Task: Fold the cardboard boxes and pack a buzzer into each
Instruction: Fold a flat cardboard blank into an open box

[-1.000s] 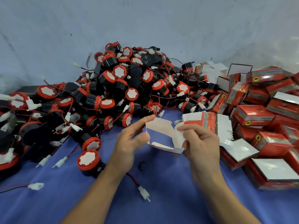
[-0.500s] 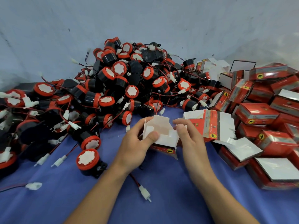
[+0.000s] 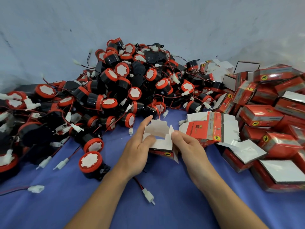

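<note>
Above the blue bench (image 3: 165, 212), centre: our left hand (image 3: 137, 149) has its fingers curled round a half-folded box (image 3: 160, 129); our right hand (image 3: 189, 146) pinches the side flap. Buzzer heap (image 3: 132, 80) just behind.

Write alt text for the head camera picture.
The left hand and right hand hold a half-folded box over a blue cloth. A heap of buzzers lies behind; flat blanks and folded boxes lie at right.

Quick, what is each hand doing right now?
Left hand: holds the half-folded red and white cardboard box.
Right hand: pinches a white flap of the same box.
</note>
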